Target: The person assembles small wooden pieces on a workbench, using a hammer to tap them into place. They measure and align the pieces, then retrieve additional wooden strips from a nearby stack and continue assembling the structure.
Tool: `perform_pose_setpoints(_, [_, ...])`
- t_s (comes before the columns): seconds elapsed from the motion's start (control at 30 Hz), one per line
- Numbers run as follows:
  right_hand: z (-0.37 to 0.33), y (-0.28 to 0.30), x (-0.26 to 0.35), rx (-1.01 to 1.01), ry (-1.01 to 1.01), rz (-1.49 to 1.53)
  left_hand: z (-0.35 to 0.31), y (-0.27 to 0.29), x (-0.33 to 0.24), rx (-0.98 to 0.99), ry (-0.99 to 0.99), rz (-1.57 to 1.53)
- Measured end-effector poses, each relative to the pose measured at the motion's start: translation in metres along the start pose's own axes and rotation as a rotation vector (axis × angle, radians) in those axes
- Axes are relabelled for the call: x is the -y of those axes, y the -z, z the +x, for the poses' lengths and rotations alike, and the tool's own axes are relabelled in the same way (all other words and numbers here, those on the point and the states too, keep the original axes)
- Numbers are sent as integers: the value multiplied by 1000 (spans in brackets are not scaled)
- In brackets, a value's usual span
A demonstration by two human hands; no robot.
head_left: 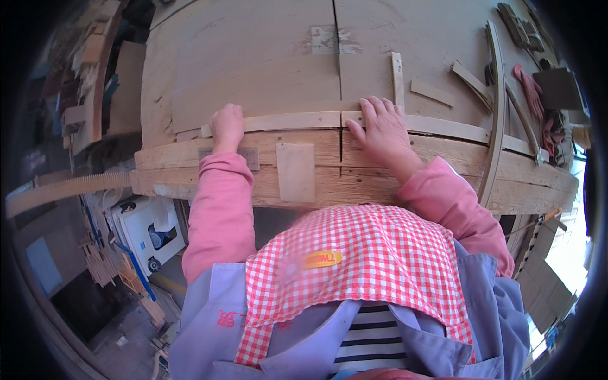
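A pale wooden strip [291, 121] runs along the near edge of the workbench top [253, 79], with a dark seam crossing its line near the middle. My left hand [228, 126] is closed around the strip close to its left end, which pokes out beside the fist. To the right of the seam, my right hand [381, 128] lies over the strip with its fingers stretched forward and the thumb apart. A narrow wooden slat [398, 79] extends away from me just beyond the right fingers. What lies under the right palm is hidden.
Thick timber beams [373, 185] form the bench front, with a pale rectangular patch [296, 172] on them. Offcuts [432, 93], a long curved wooden strip [494, 120] and red gloves [529, 92] lie at right. A ridged curved strip [69, 191] sticks out left, above a white machine [147, 234].
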State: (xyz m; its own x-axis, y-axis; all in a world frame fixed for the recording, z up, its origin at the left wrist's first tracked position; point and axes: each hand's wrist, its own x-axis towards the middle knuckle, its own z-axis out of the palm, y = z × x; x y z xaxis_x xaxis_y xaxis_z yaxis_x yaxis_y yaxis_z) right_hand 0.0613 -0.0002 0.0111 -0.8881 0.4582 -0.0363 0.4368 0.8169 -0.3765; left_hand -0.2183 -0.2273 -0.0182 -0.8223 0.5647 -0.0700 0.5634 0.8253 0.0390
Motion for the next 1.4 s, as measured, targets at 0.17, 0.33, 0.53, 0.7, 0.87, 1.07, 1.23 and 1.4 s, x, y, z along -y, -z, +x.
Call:
perform_pose_setpoints(0.17, [0,-3,0,-24,4,-1,-12,13,-5,-136,-57,-101])
perform_pose_setpoints(0.33, [1,-8,-1,-123,41,4,-33,1,-61,-401,-327,-283])
perform_pose_setpoints(0.53, [0,-10,-3,-129,39,15,-49,-9,-105,-319,-367,-292])
perform_pose_setpoints(0.7, [0,-10,-2,-183,63,10,-49,-6,-106,-292,-356,-307])
perform_pose_setpoints(0.87, [0,-11,-3,-164,54,10,-47,-8,-106,-301,-361,-320])
perform_pose_setpoints(1.07, [0,-12,-3,-187,61,10,-46,-9,-105,-321,-373,-279])
perform_pose_setpoints(1.23, [0,-14,-3,-221,85,21,-45,-12,-104,-326,-370,-238])
perform_pose_setpoints(1.4, [2,-14,-7,-219,97,31,-41,-15,-104,-305,-360,-249])
